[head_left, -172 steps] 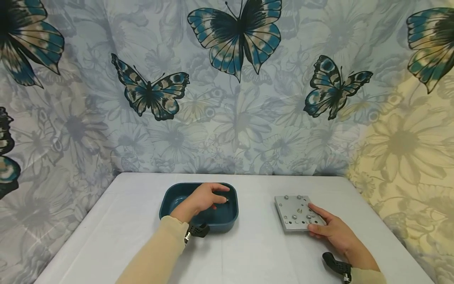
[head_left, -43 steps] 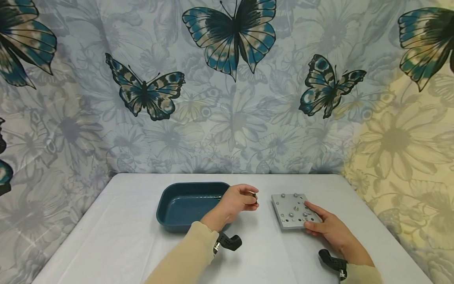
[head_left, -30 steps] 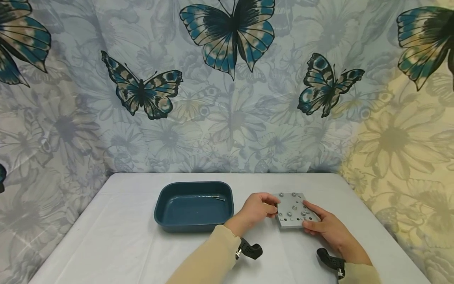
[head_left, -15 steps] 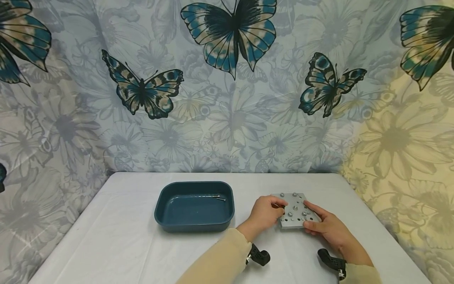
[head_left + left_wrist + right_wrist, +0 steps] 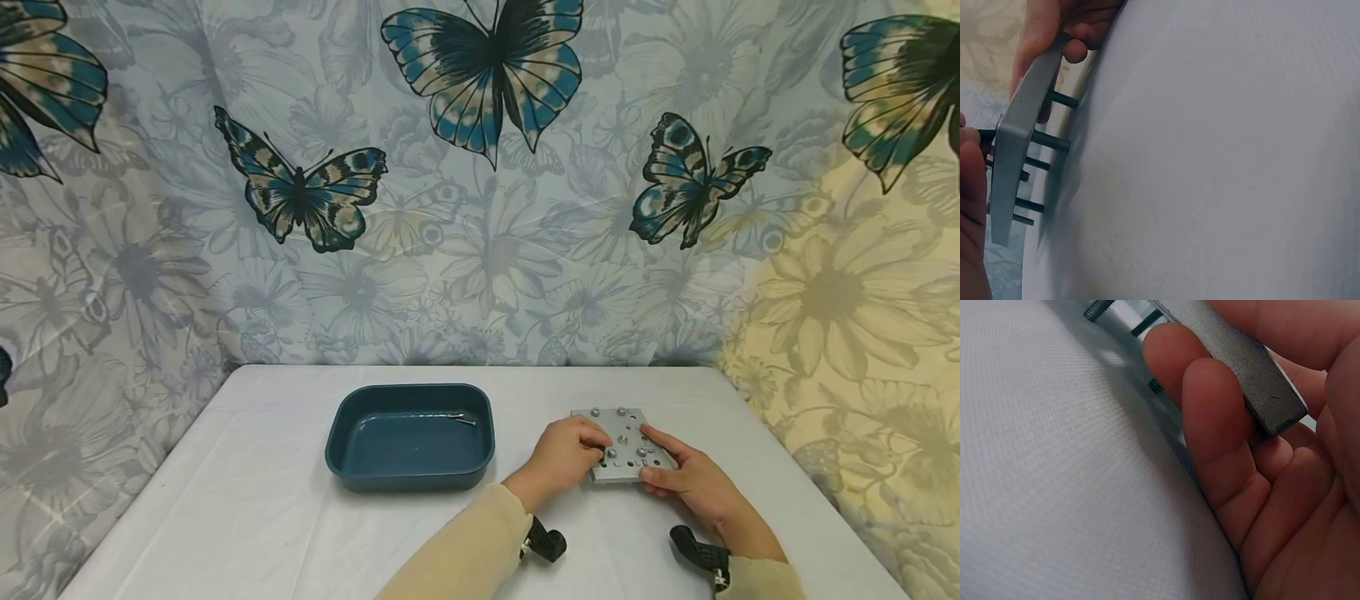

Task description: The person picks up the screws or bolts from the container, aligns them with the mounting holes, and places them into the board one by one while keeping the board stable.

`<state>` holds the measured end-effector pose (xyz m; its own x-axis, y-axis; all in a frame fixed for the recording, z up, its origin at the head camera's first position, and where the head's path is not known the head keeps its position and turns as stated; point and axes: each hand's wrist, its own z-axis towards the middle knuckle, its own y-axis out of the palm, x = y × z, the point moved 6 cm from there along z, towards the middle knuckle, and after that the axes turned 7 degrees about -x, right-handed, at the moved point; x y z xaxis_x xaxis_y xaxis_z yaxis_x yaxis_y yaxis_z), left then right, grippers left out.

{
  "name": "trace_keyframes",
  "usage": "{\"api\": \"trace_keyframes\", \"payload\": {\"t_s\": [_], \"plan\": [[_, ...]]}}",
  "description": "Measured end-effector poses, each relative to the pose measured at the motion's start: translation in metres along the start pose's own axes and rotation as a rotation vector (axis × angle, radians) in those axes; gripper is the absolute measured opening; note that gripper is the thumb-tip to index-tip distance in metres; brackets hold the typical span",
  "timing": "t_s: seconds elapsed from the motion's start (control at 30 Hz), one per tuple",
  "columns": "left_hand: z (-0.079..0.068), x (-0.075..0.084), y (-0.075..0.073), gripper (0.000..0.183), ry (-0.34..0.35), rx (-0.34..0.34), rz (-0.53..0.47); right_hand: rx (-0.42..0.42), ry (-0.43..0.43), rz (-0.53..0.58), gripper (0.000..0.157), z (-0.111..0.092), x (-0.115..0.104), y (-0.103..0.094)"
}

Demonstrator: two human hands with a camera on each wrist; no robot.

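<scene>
Firmly gripping a flat, square-cornered plate of dull silver metal [image 5: 632, 432] at its right edge with the right hand [image 5: 693, 477], toward the right side of the table; pinching a dark threaded screw [image 5: 986, 135] in the curled fingertips of the left hand [image 5: 564, 454], at the plate's left side; studded across the upper face with round, shiny screw heads [image 5: 622, 439] and pierced with small dark holes; laid out over a finely woven white tablecloth [image 5: 247, 483], faintly creased, with a glossy, round-cornered teal tray [image 5: 405, 446] to the left, holding slim metal pieces [image 5: 462, 419] near its right wall.

Bounded behind by the straight far table edge and butterfly-printed fabric [image 5: 495, 275]; spread with white cloth between tray and plate, behind both, and out to the slanting right edge.

Seen edge-on from the left wrist, with threaded shanks [image 5: 1050, 140] jutting from the underside toward the cloth, hidden in the head view; seen from the right wrist with fingers [image 5: 1213, 412] curled beneath the plate's scuffed, blunt edge; impossible to tell whether touching cloth at the shank tips.
</scene>
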<state>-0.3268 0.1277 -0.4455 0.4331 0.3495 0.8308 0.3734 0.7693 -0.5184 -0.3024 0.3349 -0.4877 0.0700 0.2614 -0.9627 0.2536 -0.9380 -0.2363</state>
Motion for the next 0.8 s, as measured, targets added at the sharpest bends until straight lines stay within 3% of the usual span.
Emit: {"api": "trace_keyframes", "payload": {"t_s": [0.3, 0.8], "plan": [[-0.0012, 0.0001, 0.0050, 0.017, 0.001, -0.064, -0.026, -0.004, -0.009, 0.005, 0.089, 0.0003, 0.0009, -0.0004], [0.0003, 0.0059, 0.0037, 0.018, 0.101, -0.104, 0.171, -0.001, -0.003, -0.010, 0.088, 0.0004, -0.0005, 0.0000]]}}
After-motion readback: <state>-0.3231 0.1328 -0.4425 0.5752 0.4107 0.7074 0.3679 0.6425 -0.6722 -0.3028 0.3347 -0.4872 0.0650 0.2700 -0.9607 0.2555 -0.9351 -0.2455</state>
